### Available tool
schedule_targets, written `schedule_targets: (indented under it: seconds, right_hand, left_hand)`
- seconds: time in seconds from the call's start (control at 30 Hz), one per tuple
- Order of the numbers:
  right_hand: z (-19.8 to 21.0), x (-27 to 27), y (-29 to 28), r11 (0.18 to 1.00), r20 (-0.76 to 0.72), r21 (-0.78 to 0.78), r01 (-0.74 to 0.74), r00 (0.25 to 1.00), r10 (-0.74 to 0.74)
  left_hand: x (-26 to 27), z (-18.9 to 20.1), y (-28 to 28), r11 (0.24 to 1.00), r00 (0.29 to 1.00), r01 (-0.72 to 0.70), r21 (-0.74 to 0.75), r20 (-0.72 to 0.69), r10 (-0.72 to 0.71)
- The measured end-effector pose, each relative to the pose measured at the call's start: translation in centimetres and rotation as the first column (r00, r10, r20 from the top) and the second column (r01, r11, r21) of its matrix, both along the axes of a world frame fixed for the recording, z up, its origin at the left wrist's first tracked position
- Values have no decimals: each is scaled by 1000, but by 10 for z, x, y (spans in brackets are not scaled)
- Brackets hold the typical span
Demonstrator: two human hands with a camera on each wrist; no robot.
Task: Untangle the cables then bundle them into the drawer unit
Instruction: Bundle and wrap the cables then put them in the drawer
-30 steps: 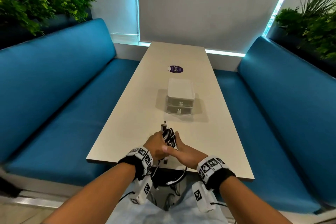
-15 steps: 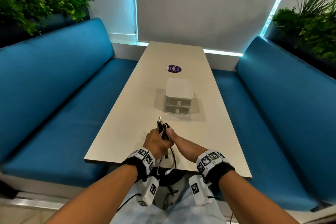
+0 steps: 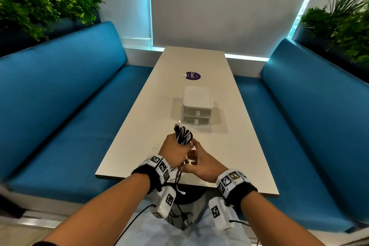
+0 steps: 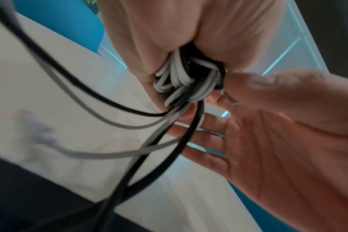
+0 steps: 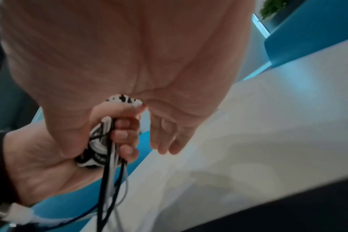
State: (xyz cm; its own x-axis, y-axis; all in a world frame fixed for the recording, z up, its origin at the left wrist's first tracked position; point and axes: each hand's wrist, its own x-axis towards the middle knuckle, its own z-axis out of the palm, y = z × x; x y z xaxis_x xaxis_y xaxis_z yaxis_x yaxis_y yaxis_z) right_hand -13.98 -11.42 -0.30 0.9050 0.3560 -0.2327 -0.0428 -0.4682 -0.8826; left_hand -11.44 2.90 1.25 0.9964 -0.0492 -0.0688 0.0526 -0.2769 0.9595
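A long pale table (image 3: 139,136) is running down the middle of a booth toward the far wall. Blue padded benches are flanking it: a left bench (image 3: 60,106) and a right bench (image 3: 309,116). A grey roller blind (image 3: 219,6) is covering the window, with cyan light glowing along its edges (image 3: 305,4). Green plants are standing behind each backrest, left (image 3: 36,6) and right (image 3: 343,24). A round purple sticker (image 3: 191,76) is lying on the tabletop.

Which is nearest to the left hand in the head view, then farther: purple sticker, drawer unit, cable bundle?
1. Cable bundle: gripped in the left hand.
2. Drawer unit: mid-table, beyond the hands.
3. Purple sticker: farther up the table, behind the drawers.
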Motion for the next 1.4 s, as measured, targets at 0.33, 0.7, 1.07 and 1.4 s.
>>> schedule_targets:
  seconds: [0.33, 0.7, 1.07, 1.4]
  right_hand:
    - [-9, -2, 13, 963, -115, 254, 86, 992, -59]
    - [-2, -3, 16, 995, -36, 98, -1, 999, 4]
    - [-14, -11, 15, 995, -157, -36, -92, 984, 85]
    - [-15, -13, -12, 998, -275, 31, -61, 959, 67]
  left_hand:
    - [7, 12, -8, 996, 999, -48, -72, -8, 48]
    - [7, 20, -5, 969, 989, -149, -195, -34, 145]
    - [17, 29, 9, 996, 999, -23, -82, 30, 25]
    - [16, 26, 23, 976, 978, 179, 123, 85, -190]
